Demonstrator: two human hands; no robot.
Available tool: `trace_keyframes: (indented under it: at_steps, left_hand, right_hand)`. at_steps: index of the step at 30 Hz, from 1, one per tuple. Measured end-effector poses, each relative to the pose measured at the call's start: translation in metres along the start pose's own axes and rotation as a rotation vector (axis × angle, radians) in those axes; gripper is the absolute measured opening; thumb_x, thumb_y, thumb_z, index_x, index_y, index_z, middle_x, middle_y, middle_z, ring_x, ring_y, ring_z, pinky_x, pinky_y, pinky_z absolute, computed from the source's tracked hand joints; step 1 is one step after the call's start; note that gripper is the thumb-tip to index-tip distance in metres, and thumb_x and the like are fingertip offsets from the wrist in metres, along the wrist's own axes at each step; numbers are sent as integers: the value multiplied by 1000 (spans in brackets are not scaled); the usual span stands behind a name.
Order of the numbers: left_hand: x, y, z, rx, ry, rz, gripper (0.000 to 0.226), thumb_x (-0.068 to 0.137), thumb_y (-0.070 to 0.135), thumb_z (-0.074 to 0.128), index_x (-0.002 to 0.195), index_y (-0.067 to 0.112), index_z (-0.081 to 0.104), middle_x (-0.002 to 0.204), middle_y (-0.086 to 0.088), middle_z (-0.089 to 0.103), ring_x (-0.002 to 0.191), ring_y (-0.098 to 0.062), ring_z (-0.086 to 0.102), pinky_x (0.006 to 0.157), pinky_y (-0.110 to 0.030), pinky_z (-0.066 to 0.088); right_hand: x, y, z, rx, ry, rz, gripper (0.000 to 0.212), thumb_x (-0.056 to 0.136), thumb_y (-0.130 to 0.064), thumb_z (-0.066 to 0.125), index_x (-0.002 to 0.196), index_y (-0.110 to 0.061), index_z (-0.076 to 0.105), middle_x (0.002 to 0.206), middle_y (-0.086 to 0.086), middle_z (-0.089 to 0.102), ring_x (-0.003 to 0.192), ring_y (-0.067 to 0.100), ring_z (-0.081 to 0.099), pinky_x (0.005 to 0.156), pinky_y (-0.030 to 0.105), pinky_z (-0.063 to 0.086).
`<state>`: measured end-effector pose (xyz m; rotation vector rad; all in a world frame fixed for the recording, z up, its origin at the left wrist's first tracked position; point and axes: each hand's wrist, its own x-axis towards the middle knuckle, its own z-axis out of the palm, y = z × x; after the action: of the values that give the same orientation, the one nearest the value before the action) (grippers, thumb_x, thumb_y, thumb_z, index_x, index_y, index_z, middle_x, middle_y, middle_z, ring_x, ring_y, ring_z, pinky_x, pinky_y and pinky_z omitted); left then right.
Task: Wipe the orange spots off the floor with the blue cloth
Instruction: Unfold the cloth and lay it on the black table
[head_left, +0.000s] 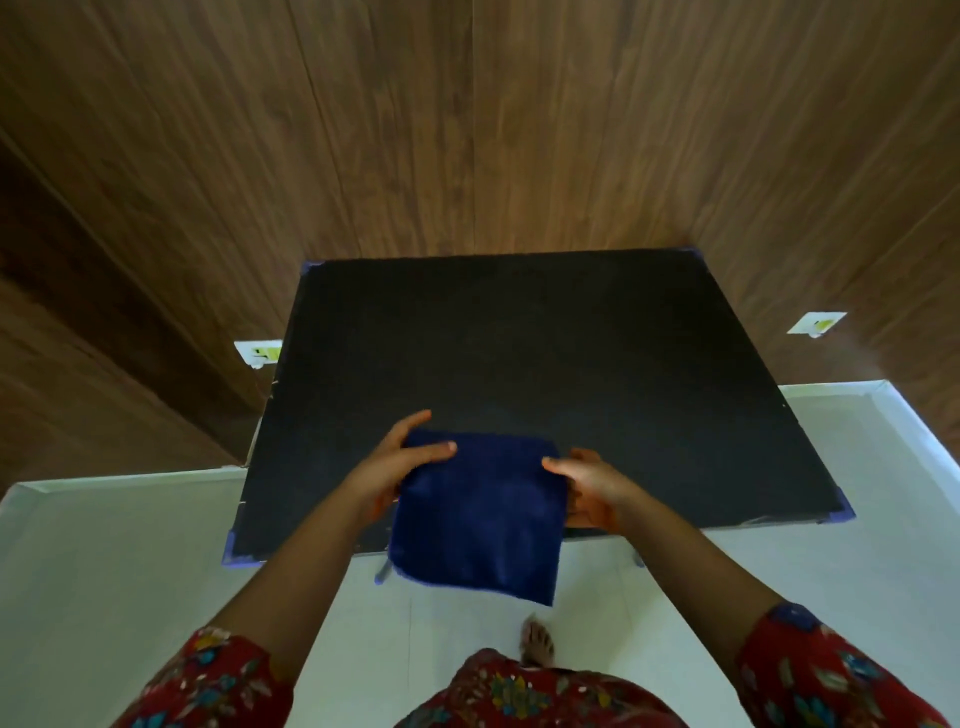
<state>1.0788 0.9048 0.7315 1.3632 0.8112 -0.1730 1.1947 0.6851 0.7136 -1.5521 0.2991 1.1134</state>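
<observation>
Hands first: my left hand (400, 462) is gripping the left edge of the blue cloth (478, 514), thumb lying on top and the fingers curling round the side. The cloth is hanging in the air between the two hands, its top part over the near edge of the black surface (519, 353) and its bottom corner dangling loose over the white floor (130, 545). I can't tell if the far edge is touching the surface or just floating above it. My right hand (587, 488) is doing the same on the right edge, thumb on top and fingers tucking underneath.

Here's what's bugging me. I'm not seeing any orange spots anywhere in this view, left strip of floor or right, so I'm guessing they're sitting out of frame or under the surface. If I'm dropping down blind, I'm probably wiping the wrong patch.

Other worries: the cloth is only being held by its side edges, so letting go with one hand on the way down could let it flop open or slip. There's also a metal leg (383, 571) just left of the dangling corner and a bare foot (537, 644) right below it, both easy to snag or smear over.
</observation>
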Motion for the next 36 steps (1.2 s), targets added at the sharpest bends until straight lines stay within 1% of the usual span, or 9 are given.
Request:
trace_keyframes:
  at_steps: [4,8,11,14,22,26,30,33,36]
  left_hand:
    - [0,-11,1,607,-161,-12,78,61,7,84,130,25,55,129,-1,51,121,-22,49,94,-31,46]
    - [7,-14,11,1021,-141,103,44,76,5,69,118,19,67,120,-4,64,110,-24,59,90,-29,47]
    - [6,-5,7,1342,-66,199,23,89,29,57,107,23,70,141,-11,47,131,-30,41,104,-34,33]
    - [-1,11,-8,1069,-54,199,29,67,58,66,78,31,62,144,-7,44,135,-25,37,111,-47,30]
    - [-18,18,9,-191,-172,123,25,95,24,53,119,21,61,112,1,72,102,-17,69,74,-28,57]
    - [-8,8,15,-199,-117,102,24,93,7,55,115,14,61,107,-5,72,93,-15,71,72,-27,58]
    - [10,-1,10,351,166,251,18,86,1,64,96,16,66,85,-8,66,68,-13,63,71,-34,49]
    - [13,5,21,340,180,230,14,93,7,53,91,18,61,67,-8,56,55,-19,49,58,-29,42]
    - [17,12,32,79,122,105,19,97,12,40,102,19,57,102,-8,68,91,-23,65,78,-38,52]
  right_hand:
    - [-2,5,4,-269,-24,-149,34,92,-17,63,126,-14,56,123,9,62,99,19,60,78,29,52]
    - [-15,3,1,-1010,-99,-404,68,63,-39,80,124,-17,61,121,1,59,109,22,59,91,29,47]
    - [-17,5,-6,-1300,101,-566,27,82,-21,65,109,-17,66,110,6,63,103,29,60,83,33,48]
    - [-18,-10,-29,-1209,140,-592,24,84,-28,68,106,-19,69,113,-5,50,113,16,47,95,32,38]
    - [-23,-27,-45,2,-89,-431,17,93,-20,59,109,-22,64,103,1,72,90,19,69,77,36,56]
    - [-10,-18,-47,-118,-96,-375,22,91,-11,63,112,-13,63,104,4,71,93,20,68,74,25,57]
    - [6,-22,-59,-739,184,-696,14,86,-13,68,99,-19,68,90,0,64,84,17,62,68,13,44]
    - [8,-28,-53,-607,164,-723,15,95,-12,53,99,-24,61,71,-3,62,59,7,57,56,26,45]
    - [6,-34,-44,-297,6,-639,29,97,2,35,95,-18,55,90,2,67,77,11,68,76,26,54]
